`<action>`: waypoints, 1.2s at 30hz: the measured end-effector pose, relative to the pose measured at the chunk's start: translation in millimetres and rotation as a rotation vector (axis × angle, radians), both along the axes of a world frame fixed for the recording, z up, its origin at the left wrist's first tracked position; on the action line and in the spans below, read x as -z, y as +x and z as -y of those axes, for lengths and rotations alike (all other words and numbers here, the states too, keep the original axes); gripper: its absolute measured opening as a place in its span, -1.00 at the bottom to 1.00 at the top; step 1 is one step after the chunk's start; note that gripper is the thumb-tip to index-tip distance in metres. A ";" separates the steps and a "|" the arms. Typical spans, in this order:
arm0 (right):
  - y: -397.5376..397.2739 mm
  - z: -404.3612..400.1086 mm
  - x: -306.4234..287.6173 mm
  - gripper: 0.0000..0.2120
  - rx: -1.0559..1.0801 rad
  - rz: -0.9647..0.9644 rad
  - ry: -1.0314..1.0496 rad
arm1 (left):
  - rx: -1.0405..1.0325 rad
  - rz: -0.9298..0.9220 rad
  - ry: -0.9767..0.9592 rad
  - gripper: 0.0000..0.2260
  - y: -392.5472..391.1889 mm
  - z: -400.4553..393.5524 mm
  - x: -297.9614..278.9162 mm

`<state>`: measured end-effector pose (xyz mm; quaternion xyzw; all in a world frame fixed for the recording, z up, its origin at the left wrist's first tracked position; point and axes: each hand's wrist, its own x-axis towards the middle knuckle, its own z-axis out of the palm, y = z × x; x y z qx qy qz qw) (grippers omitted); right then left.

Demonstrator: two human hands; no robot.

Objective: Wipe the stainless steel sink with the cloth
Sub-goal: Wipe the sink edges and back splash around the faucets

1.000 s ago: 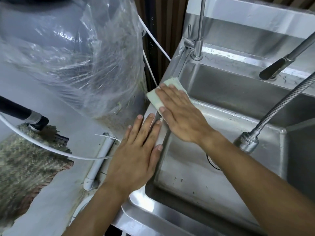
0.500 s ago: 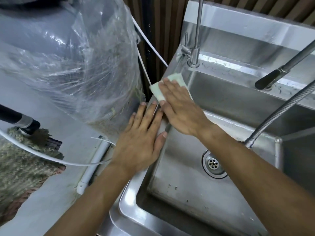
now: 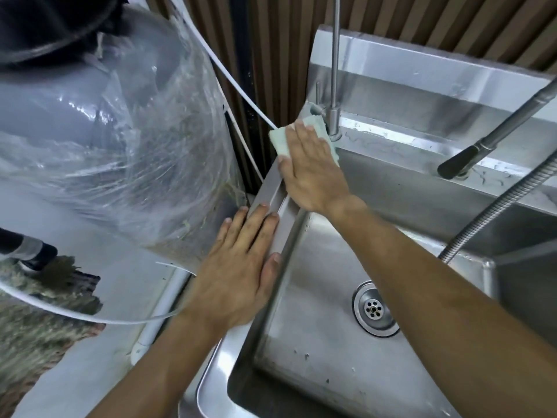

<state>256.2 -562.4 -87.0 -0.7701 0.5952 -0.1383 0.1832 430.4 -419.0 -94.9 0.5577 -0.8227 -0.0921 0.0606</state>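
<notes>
A steel sink (image 3: 316,351) stood against a wall of brown slats (image 3: 271,55), with a large grey tank wrapped in clear plastic (image 3: 114,152) just beside its left edge. The right hand (image 3: 310,170) lay flat on the cloth (image 3: 278,141), fingers straight and close together, pressing it onto the back left corner of the rim. The flat palm probably served to spread pressure across the cloth. The cloth's far edge touched the base of the thin tap (image 3: 334,116), so that corner seemed to be the spot being wiped. The left hand (image 3: 241,267) rested flat on the left rim, fingers spread, likely a brace for the reach. Specks dotted the basin floor near the drain (image 3: 373,309).
</notes>
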 end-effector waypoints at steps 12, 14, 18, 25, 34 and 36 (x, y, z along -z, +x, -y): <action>17.7 55.8 -3.1 -0.46 0.110 -0.008 0.007 | 0.061 -0.019 -0.003 -0.46 -2.1 23.6 5.0; 23.4 55.3 -2.3 -0.46 0.170 0.020 -0.036 | 0.066 -0.021 0.004 -0.46 -1.5 25.0 4.6; 14.0 29.9 0.5 -0.47 0.091 0.055 -0.111 | 0.075 -0.025 0.004 -0.46 -1.6 23.7 5.2; 8.6 19.5 3.4 -0.43 0.106 0.006 -0.057 | 0.081 -0.062 -0.002 -0.47 -1.2 26.8 7.7; 13.2 81.4 -12.8 -0.38 0.025 -0.081 0.050 | 0.063 -0.041 0.002 -0.47 -2.6 26.7 6.1; 17.1 92.6 -14.5 -0.35 0.057 -0.089 0.073 | 0.067 -0.041 0.003 -0.47 -2.2 26.7 5.8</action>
